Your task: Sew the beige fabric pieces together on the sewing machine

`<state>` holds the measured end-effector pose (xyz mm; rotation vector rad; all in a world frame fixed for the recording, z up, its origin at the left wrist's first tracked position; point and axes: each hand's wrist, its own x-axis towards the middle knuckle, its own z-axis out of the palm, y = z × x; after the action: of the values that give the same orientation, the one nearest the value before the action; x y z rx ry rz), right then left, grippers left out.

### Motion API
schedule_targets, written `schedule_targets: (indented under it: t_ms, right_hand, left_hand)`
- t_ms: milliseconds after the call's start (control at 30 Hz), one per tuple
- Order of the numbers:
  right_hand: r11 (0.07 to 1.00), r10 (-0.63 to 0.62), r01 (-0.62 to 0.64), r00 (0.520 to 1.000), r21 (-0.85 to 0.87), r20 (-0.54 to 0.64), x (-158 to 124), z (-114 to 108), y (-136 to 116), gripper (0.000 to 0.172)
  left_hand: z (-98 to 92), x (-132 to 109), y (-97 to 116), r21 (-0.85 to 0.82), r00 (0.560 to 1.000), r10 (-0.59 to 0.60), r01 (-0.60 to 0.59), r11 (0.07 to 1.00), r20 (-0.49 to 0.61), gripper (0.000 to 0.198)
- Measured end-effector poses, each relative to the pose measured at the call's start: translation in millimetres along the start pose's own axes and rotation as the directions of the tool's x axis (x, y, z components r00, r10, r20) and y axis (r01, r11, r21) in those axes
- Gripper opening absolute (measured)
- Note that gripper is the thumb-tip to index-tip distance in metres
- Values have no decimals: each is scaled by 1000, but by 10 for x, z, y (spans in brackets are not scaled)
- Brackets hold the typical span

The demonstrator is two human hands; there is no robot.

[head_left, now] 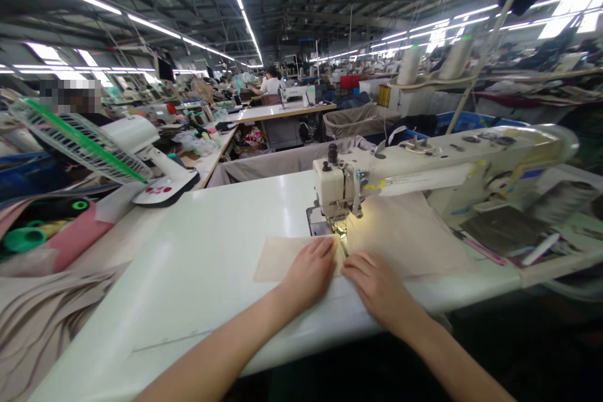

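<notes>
A sewing machine (336, 195) stands on the white table, its needle area lit by a small lamp. A small beige fabric piece (273, 259) lies flat just in front of the presser foot. My left hand (311, 271) rests flat on its right part, fingertips close to the needle. To the right of the needle, my right hand (377, 286) has its fingers bent together at the fabric edge, seemingly pinching it; its fingertips are partly hidden. A larger beige fabric panel (405, 239) spreads under the machine arm, beside my right hand.
A white fan with a green rim (85, 141) stands at the left. Stacked fabric pieces (51, 320) lie at the lower left. Thread cones (409, 66) are on a stand behind the machine. Scissors-like pink-handled tool (483, 251) and a dark cloth (502, 232) lie at the right.
</notes>
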<state>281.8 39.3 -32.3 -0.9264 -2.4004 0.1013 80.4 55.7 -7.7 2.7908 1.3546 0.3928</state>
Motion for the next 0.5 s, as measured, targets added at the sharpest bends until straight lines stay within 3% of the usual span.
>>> schedule_targets:
  t_ms: [200, 500]
  right_hand:
    - [1000, 28, -29, 998, -6, -62, 88, 4, 44, 19]
    - [999, 52, -51, 997, 19, -52, 110, 13, 40, 20]
  left_hand:
    - [-1, 125, -93, -3, 998, -55, 55, 998, -6, 35]
    - [31, 132, -152, -80, 997, -59, 55, 995, -43, 37]
